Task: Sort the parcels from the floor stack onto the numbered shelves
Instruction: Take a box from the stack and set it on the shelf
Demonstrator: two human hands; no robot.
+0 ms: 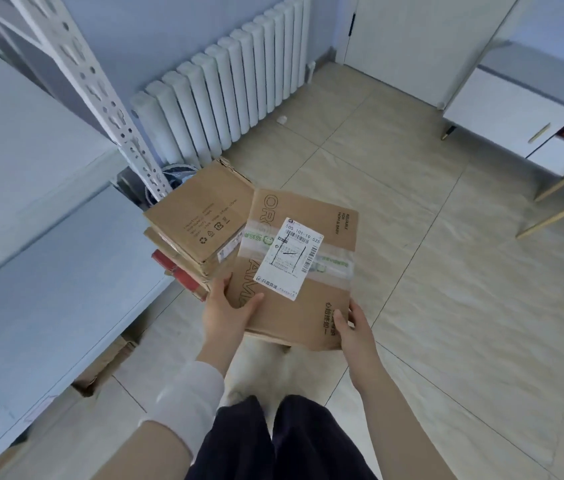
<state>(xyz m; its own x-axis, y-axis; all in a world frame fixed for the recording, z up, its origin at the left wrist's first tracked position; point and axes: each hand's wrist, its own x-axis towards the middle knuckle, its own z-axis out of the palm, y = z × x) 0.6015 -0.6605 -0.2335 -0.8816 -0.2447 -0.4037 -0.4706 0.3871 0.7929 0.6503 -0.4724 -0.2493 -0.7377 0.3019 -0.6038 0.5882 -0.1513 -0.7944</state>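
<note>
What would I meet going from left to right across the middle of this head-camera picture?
Pale grey shelf board → floor stack of brown cardboard boxes → brown cardboard parcel with a white label → white drawer cabinet → light wooden furniture legs.

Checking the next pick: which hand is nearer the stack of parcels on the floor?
Left. The left hand grips the held parcel right beside the stack; the right hand grips its opposite corner, away from the stack.
</note>
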